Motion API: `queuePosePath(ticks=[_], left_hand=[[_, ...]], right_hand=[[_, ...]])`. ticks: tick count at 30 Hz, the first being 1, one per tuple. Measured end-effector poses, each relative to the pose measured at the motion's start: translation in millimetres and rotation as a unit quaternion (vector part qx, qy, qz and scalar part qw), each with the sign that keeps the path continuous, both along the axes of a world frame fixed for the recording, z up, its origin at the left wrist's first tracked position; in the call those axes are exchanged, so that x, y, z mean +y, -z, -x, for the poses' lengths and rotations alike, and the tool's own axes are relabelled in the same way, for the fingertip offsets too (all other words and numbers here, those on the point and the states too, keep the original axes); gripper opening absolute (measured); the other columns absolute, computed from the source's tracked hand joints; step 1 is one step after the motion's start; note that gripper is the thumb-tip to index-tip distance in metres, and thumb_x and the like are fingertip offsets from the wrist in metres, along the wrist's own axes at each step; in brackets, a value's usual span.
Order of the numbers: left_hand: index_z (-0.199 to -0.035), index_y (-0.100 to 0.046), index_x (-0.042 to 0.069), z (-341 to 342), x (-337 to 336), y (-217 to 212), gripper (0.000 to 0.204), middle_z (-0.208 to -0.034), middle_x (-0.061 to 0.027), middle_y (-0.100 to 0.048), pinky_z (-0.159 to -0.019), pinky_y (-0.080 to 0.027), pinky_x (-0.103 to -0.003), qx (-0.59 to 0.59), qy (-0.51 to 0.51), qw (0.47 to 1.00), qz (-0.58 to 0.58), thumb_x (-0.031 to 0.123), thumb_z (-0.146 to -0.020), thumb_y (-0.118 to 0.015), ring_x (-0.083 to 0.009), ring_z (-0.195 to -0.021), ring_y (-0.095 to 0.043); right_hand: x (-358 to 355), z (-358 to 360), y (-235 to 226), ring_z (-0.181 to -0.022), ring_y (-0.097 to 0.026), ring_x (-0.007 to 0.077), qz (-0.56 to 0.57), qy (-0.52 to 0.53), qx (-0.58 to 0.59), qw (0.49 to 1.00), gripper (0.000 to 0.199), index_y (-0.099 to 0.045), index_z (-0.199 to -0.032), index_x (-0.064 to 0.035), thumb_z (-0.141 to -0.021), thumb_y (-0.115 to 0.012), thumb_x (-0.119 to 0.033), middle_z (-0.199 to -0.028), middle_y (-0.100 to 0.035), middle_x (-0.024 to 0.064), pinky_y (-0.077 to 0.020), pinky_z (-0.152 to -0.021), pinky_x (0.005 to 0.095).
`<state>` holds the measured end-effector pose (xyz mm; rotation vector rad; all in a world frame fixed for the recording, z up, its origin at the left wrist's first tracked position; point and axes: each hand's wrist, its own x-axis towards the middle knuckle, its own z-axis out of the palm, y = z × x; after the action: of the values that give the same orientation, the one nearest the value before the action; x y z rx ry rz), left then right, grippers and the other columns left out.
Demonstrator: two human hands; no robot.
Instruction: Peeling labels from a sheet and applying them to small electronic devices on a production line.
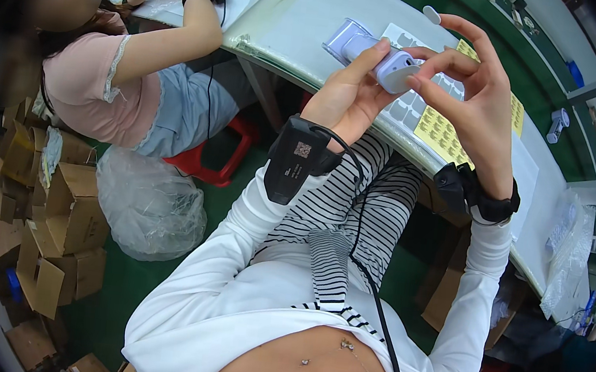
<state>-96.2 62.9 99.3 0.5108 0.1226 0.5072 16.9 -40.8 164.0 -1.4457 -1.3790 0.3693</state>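
Note:
My left hand (pixel 348 96) grips a small pale lavender plastic device (pixel 372 55), held up over the edge of the grey table (pixel 310 18). My right hand (pixel 464 80) touches the device's rounded white end with thumb and forefinger, and a small white oval sticker (pixel 431 14) clings to a raised fingertip. Both wrists carry black strapped units, and a cable runs down from the left one. Beneath the hands lie a sheet of white oval stickers (pixel 406 110) and a yellow label sheet (pixel 444 133).
A person in a pink top (pixel 96 82) sits to my left on a red stool (pixel 216 158), hands on clear bags on the table. A stuffed clear plastic bag (pixel 149 206) and several small cardboard boxes (pixel 51 224) lie on the green floor. More clear bags (pixel 569 254) sit at the right.

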Motion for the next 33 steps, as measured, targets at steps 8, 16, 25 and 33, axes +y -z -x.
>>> queuePosePath(ticks=[8, 16, 25, 33], left_hand=[[-0.123, -0.037, -0.001, -1.8, 0.1, -1.2, 0.041, -0.120, -0.0130, -0.052, -0.098, -0.044, -0.031, 0.003, -0.006, 1.000, -0.003, 0.020, -0.092, -0.053, -0.0187, -0.111, -0.051], [-0.124, -0.035, -0.002, -3.8, -2.8, -2.2, 0.042, -0.121, -0.0142, -0.051, -0.099, -0.044, -0.031, 0.007, -0.008, 1.000, -0.007, 0.021, -0.093, -0.051, -0.0193, -0.112, -0.051], [-0.124, -0.036, -0.003, -5.7, -4.0, 0.5, 0.042, -0.122, -0.0136, -0.051, -0.098, -0.044, -0.031, 0.011, -0.008, 1.000, -0.011, 0.022, -0.093, -0.052, -0.0190, -0.112, -0.051], [-0.119, -0.038, -0.008, -1.8, 4.0, -0.5, 0.042, -0.114, -0.0198, -0.053, -0.101, -0.043, -0.036, -0.022, -0.031, 0.999, 0.030, 0.020, -0.092, -0.053, -0.0305, -0.114, -0.051]], right_hand=[[2.6, -7.7, 10.6, -0.098, -0.063, 0.0195, -0.041, 0.008, -0.025, 0.999, 0.056, -0.046, -0.122, -0.0026, -0.071, -0.069, -0.003, -0.072, -0.064, 0.0048, -0.0448, -0.090, 0.0302], [-0.6, -7.3, 8.1, -0.101, -0.062, 0.0234, -0.023, 0.006, -0.015, 1.000, 0.062, -0.042, -0.126, 0.0016, -0.071, -0.069, 0.000, -0.073, -0.063, 0.0042, -0.0421, -0.092, 0.0324], [-0.7, 2.7, 4.0, -0.099, -0.063, 0.0211, -0.018, 0.024, -0.017, 0.999, 0.063, -0.042, -0.127, -0.0002, -0.071, -0.070, 0.001, -0.072, -0.063, 0.0037, -0.0424, -0.092, 0.0320], [12.4, 20.1, 27.4, -0.102, -0.060, 0.0291, -0.220, 0.214, -0.176, 0.935, 0.095, -0.020, -0.136, -0.0062, -0.064, -0.081, -0.005, -0.114, -0.058, 0.0180, -0.0464, -0.093, 0.0385]])
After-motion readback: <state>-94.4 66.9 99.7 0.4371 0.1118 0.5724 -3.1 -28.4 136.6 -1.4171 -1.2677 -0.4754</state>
